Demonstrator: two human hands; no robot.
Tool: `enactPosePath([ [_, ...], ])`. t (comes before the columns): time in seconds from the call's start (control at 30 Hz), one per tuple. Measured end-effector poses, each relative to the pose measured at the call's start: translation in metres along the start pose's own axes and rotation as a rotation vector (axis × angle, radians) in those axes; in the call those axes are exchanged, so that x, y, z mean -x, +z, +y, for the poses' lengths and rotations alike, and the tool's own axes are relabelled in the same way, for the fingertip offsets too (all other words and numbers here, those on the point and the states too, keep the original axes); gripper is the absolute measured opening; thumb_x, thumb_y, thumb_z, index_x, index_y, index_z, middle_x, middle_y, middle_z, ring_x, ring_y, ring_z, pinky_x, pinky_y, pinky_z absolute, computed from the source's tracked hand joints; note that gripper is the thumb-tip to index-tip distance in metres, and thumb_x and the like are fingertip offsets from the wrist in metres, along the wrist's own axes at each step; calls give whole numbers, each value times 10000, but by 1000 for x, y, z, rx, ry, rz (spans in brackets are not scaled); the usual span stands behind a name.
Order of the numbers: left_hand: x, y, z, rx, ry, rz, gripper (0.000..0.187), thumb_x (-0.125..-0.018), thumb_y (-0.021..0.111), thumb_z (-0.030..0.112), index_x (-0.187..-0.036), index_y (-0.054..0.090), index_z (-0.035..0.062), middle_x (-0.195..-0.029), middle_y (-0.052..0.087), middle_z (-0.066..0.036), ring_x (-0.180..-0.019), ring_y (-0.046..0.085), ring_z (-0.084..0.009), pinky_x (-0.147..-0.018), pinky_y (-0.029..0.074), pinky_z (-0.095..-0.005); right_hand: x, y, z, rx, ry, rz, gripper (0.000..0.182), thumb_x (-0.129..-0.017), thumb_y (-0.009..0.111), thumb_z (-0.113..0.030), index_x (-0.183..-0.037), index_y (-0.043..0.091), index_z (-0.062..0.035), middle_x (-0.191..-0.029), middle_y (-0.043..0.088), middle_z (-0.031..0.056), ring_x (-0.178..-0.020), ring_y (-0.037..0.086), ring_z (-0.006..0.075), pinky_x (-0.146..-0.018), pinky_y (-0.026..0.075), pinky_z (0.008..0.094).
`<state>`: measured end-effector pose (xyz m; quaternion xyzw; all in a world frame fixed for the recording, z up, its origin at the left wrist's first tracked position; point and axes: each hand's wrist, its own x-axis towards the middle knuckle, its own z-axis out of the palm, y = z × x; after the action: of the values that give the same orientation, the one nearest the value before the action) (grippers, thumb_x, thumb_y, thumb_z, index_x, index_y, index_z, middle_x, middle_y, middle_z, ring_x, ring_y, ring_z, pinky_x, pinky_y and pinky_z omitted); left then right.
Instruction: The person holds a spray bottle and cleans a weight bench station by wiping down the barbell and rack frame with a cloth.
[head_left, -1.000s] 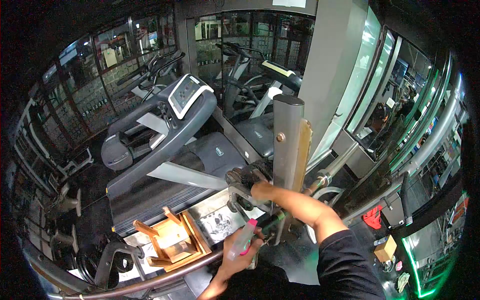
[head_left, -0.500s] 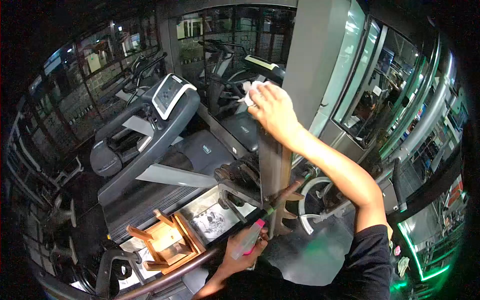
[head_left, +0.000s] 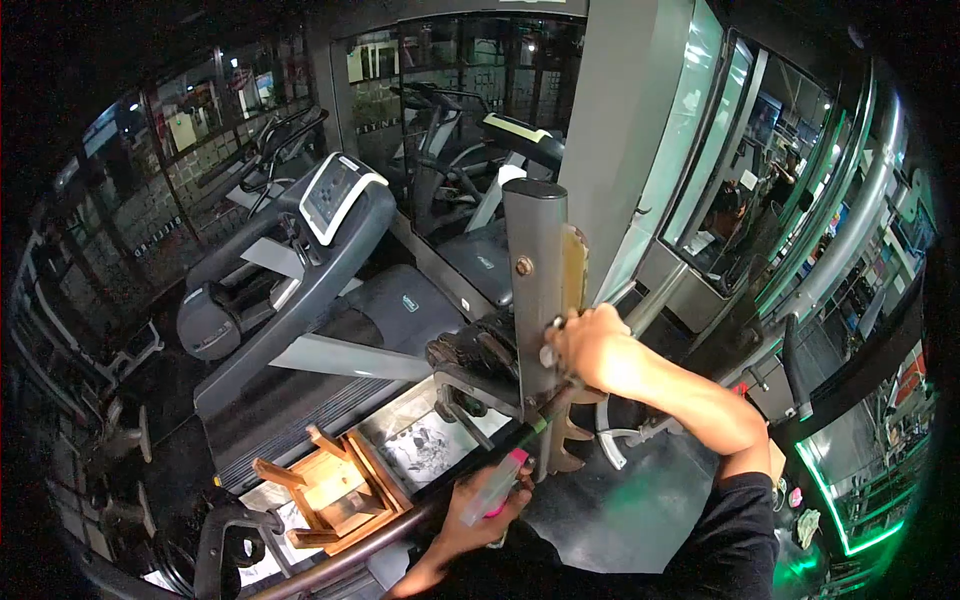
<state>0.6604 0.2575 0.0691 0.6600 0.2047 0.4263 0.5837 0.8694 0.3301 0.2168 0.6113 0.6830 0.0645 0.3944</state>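
My right hand (head_left: 598, 350) is closed at the lower part of an upright grey metal post (head_left: 538, 260), by its right side. A small bit of white cloth (head_left: 547, 356) shows at the fingers; the rest is hidden by the hand. A yellowish toothed strip (head_left: 575, 265) runs along the post above the hand. Low in the view, my left hand (head_left: 465, 510) is wrapped round a translucent spray bottle (head_left: 490, 492) with pink parts. A long horizontal bar (head_left: 385, 535) passes beside the left hand, with dark curved hooks (head_left: 572, 450) near the post.
A treadmill (head_left: 340, 210) stands at the left, with another exercise machine (head_left: 515, 135) behind the post. A wooden stool (head_left: 340, 490) lies upside down beyond the bar. A wide grey pillar (head_left: 625, 120) and glass panels stand to the right. A person (head_left: 785, 165) is visible through the glass.
My right hand has moved from the top of the post down to its lower part, uncovering the post's top. The left hand still holds the spray bottle in nearly the same place.
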Motion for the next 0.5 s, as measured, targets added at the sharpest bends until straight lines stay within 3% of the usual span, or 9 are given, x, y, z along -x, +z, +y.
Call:
enactPosePath([
  [0.07, -2, 0, 1, -67, 34, -17, 276, -805, 686, 27, -1069, 606, 21, -897, 657, -49, -824, 630, -101, -740, 501, -252, 11, -15, 6, -165, 234, 262, 397, -830, 572, -127, -1225, 532, -145, -1162, 549, 138, -1079, 576, 270, -779, 493, 361],
  [0.13, -3, 1, 6, -97, 50, 25, 285, -806, 686, 31, -1080, 606, 24, -874, 658, -50, -813, 631, -104, -731, 500, -249, 8, -8, 20, -114, 193, 1063, 258, -785, 585, -164, -1032, 578, -91, -1001, 575, 59, -1011, 585, 231, -764, 482, 382],
  [0.2, 0, 1, -4, -69, 23, -5, 291, -809, 684, 34, -1087, 603, 27, -866, 658, -48, -811, 631, -104, -731, 500, -247, -9, -35, 36, -244, 24, 1358, 283, -749, 573, -162, -1023, 573, -88, -1047, 570, 90, -1058, 553, 272, -837, 474, 403],
  [0.27, 1, 2, -7, -36, -5, -33, 296, -811, 683, 38, -1095, 601, 30, -859, 658, -46, -809, 632, -105, -731, 499, -245, -44, -41, 45, -125, -18, 1504, 283, -760, 556, -153, -1033, 571, -79, -1110, 566, 118, -1103, 529, 292, -939, 434, 397],
  [0.3, 0, 1, -6, -80, 47, -84, 299, -812, 685, 42, -1098, 602, 33, -859, 659, -48, -810, 634, -107, -731, 502, -246, -66, -38, 49, -35, -12, 1432, 317, -786, 551, -175, -1086, 575, -75, -1202, 545, 141, -1196, 472, 306, -1044, 337, 420],
  [0.33, -1, 0, -4, -126, 100, -135, 302, -812, 687, 45, -1102, 603, 36, -859, 660, -49, -811, 636, -110, -732, 505, -248, -81, -33, 46, -34, -13, 1436, 317, -786, 551, -175, -1086, 575, -75, -1202, 545, 141, -1196, 472, 306, -1044, 337, 420],
  [0.4, -1, 2, -4, -130, 89, -153, 310, -812, 689, 50, -1110, 602, 40, -872, 662, -48, -811, 638, -111, -731, 509, -252, -107, -25, 37, 315, 229, 950, 343, -835, 519, -202, -1155, 572, -92, -1248, 528, 136, -1244, 429, 316, -1098, 238, 461],
  [0.43, 1, 3, -4, -131, 73, -175, 318, -813, 690, 55, -1118, 602, 44, -885, 663, -48, -811, 640, -112, -731, 513, -256, -116, -17, 23, 296, 274, 944, 359, -876, 483, -238, -1200, 562, -106, -1291, 508, 132, -1279, 392, 320, -1117, 176, 482],
  [0.5, 2, 8, -3, -112, 64, -145, 280, -819, 691, 125, -1082, 615, 62, -867, 650, -51, -786, 635, -134, -699, 502, -263, -128, 0, 15, 207, 172, 869, 350, -889, 470, -245, -1189, 563, -90, -1242, 530, 127, -1256, 414, 311, -1119, 182, 478],
])
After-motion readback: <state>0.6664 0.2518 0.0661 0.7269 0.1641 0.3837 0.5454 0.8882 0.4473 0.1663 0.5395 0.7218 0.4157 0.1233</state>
